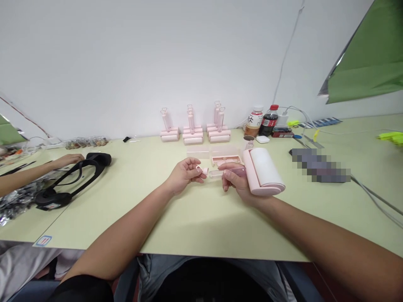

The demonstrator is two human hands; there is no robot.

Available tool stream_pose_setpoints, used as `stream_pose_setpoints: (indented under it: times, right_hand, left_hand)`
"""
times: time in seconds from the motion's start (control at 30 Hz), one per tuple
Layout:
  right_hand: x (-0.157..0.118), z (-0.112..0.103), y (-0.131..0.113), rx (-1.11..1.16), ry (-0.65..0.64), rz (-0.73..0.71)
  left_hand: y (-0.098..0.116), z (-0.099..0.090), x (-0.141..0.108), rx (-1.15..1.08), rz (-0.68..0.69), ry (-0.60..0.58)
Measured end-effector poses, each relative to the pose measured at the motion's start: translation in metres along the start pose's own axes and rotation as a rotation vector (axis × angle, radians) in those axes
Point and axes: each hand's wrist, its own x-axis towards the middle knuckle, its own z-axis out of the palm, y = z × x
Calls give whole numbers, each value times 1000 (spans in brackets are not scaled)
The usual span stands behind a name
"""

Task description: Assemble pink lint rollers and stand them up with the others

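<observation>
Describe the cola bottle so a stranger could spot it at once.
On the table by the wall, right of the upright lint rollers, two drink bottles stand together. The cola bottle is the right-hand one, dark with a red cap; its neighbour has a white cap.

a plain white wall [126, 58] fills the upper view, pale and faintly grey. a thin white cord [287, 48] runs down it on the right. in the upper right corner a green sheet [368, 54] hangs at a slant, a silvery strip showing along its edge; another green patch [9, 133] shows at the far left. the table [163, 228] is a light yellow-green with a smooth top, its back edge near the wall, and a dark seam [58, 216] crosses it on the left. below the front edge, dark reddish floor [327, 282] shows on the right. the light is soft, with faint shadows.
</observation>
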Motion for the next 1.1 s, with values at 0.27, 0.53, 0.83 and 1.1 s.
stream_pose_setpoints:
  times: [0.27,0.53,0.83,1.1]
  right_hand:
    - [6,-3,11,96,-8,7]
    - [3,-8,11,148,-221,115]
    - [-2,1,6,266,-180,87]
    - [-1,-2,9,285,-258,111]
  left_hand:
    - [6,11,-6,45,-97,-160]
    - [11,13,-16,407,-117,-388]
    - [9,22,-20,362,-88,-440]
    - [6,23,-20,307,-129,-463]
